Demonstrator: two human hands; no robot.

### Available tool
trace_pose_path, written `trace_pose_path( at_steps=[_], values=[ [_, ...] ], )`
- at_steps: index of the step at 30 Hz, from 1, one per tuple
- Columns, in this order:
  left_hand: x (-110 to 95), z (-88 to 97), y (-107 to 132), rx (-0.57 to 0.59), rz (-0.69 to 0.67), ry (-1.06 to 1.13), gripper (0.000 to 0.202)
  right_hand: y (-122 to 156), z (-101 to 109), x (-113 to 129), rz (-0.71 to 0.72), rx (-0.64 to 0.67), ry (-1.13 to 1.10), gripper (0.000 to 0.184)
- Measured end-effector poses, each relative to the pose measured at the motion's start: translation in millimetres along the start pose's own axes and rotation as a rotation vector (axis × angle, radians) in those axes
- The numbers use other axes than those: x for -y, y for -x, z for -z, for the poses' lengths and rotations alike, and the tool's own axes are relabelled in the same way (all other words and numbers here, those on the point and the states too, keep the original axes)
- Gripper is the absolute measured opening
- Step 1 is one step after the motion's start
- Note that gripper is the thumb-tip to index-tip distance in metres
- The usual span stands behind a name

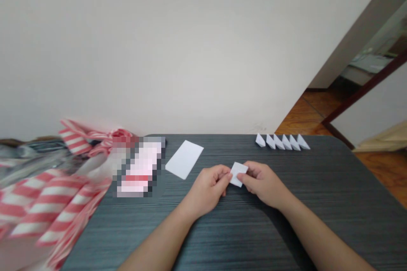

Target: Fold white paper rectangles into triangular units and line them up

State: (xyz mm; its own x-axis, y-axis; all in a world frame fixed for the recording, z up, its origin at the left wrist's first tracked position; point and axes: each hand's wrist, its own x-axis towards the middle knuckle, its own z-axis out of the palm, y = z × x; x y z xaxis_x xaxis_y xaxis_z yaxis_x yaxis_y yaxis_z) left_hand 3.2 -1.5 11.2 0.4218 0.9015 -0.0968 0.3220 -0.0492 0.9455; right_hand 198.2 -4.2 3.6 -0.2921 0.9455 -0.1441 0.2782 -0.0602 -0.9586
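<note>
Both hands meet over dark table [318, 203]: left hand [206, 188] and right hand [262, 182] pinch small folded paper [238, 173] together, fingers curled, forearms angled inward.

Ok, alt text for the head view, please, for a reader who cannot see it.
The left hand and right hand pinch a small folded white paper between them over a dark table. A row of six folded paper pieces stands near its far edge, and a flat white sheet lies left of the hands.
</note>
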Motion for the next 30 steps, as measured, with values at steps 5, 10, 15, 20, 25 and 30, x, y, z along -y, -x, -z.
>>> trace_pose_path(
  at_steps=[5, 10, 15, 20, 25, 30],
  values=[
    [0.6, -0.5, -0.1, -0.007, -0.002, 0.010, 0.029, 0.1, 1.2, 1.5, 0.013, -0.008, 0.022, 0.016],
    [-0.8, -0.1, 0.0, 0.046, -0.015, 0.026, 0.030, 0.7, 2.7, 6.3, 0.033, 0.004, 0.054, 0.016],
    [-0.6, 0.7, 0.1, 0.071, -0.027, -0.048, 0.035, 1.0, 3.0, 10.2, 0.041, 0.036, 0.064, 0.018],
    [-0.6, 2.5, 0.2, 0.078, -0.036, -0.112, 0.041, 0.7, 1.2, 12.6, 0.036, 0.048, 0.052, 0.020],
    [-4.2, 2.4, 0.2, 0.066, -0.044, -0.093, 0.039, 0.5, 0.4, 11.2, 0.027, 0.049, 0.038, 0.019],
    [-3.9, 2.1, 0.0, 0.048, -0.027, 0.029, 0.044, 1.4, 2.7, 8.3, 0.020, -0.001, 0.048, 0.021]
  ],
)
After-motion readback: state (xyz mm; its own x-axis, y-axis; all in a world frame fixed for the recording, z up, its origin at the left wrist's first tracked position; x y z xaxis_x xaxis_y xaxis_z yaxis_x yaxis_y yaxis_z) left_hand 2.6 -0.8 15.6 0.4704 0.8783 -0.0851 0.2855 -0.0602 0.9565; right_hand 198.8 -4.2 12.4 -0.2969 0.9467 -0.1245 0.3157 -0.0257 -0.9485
